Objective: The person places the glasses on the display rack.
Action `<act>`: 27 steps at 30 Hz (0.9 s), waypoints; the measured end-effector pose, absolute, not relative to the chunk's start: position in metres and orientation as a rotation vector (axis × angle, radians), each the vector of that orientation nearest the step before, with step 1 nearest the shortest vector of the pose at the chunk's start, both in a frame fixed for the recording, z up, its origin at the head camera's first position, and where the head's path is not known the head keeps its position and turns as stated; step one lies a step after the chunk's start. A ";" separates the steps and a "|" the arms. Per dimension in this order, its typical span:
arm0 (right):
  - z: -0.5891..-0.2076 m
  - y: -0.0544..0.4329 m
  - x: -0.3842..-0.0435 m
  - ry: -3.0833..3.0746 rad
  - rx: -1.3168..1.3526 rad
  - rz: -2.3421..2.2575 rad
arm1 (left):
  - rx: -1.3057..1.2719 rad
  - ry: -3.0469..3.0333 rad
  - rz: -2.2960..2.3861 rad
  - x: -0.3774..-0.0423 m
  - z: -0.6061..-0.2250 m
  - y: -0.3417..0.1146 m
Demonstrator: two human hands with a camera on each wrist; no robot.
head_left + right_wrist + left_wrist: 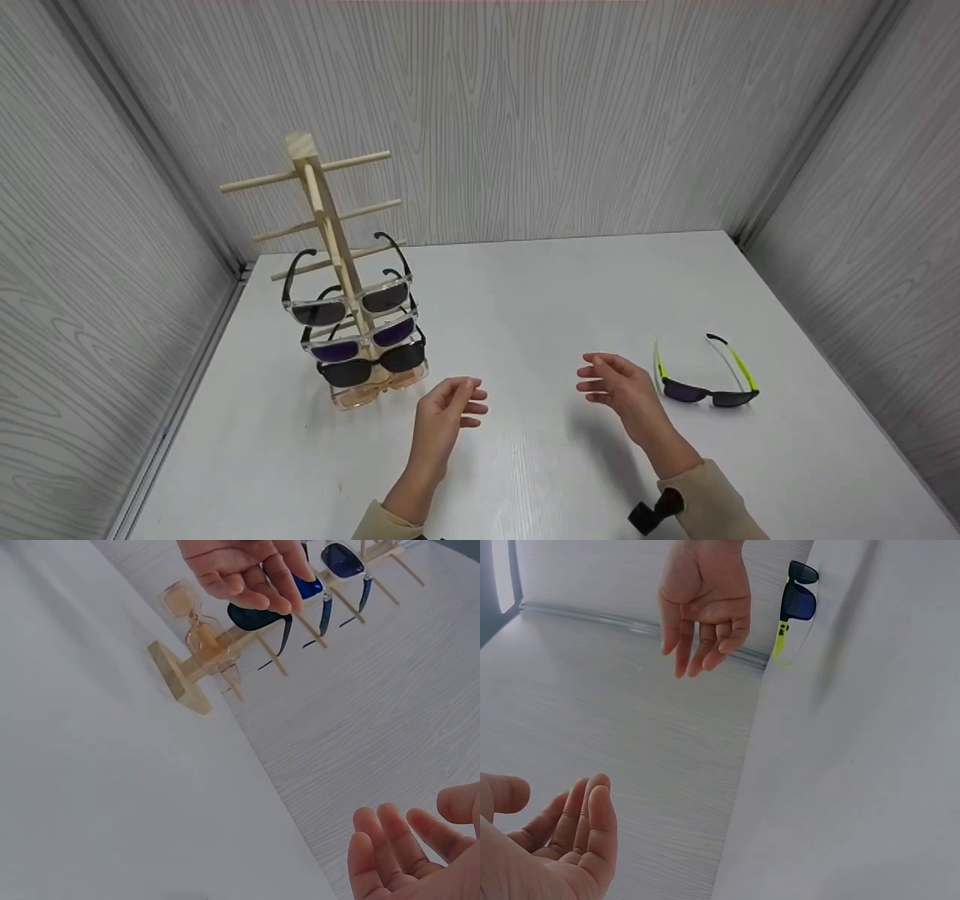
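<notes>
My left hand (448, 409) hovers over the white table, just right of a wooden glasses stand (332, 232), fingers relaxed and nothing in them. My right hand (624, 386) is held up to the left of sunglasses with black frames and neon yellow-green temples (684, 392); it holds nothing either. Those sunglasses lie on the table with temples unfolded. On the stand's lower part hang clear-framed sunglasses with dark lenses (320, 313), a clear pair with purple lenses (335, 351), a black pair (349, 373) and a peach-tinted pair (358, 396) at the bottom.
The stand's upper pegs (356, 160) carry no glasses. Pale wood-grain panels (525, 120) wall the table (517, 300) at the back, left and right. A small black device (656, 512) is strapped on the right wrist.
</notes>
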State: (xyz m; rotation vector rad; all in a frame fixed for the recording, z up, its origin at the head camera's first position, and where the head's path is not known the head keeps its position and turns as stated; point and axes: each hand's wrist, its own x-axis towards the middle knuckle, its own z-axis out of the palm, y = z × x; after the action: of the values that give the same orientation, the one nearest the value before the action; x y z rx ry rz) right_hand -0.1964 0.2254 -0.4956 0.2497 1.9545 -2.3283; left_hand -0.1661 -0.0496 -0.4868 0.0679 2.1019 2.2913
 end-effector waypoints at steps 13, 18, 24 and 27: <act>-0.492 0.254 -0.191 2.008 0.280 -2.366 | 0.065 2.059 2.297 -0.170 -0.489 -0.034; -0.492 0.265 -0.187 2.045 0.285 -2.340 | 0.098 2.039 2.320 -0.171 -0.488 -0.026; -0.490 0.282 -0.182 2.078 0.279 -2.336 | 0.134 2.042 2.335 -0.174 -0.489 -0.017; -0.489 0.294 -0.180 2.099 0.267 -2.341 | 0.143 2.041 2.337 -0.176 -0.488 -0.012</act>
State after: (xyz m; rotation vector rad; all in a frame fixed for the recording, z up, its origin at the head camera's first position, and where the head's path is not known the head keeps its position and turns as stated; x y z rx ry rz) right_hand -0.1796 0.2935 -0.4886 0.2668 2.0993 -2.3415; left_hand -0.1756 -0.0117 -0.4878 0.1434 2.0405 2.3366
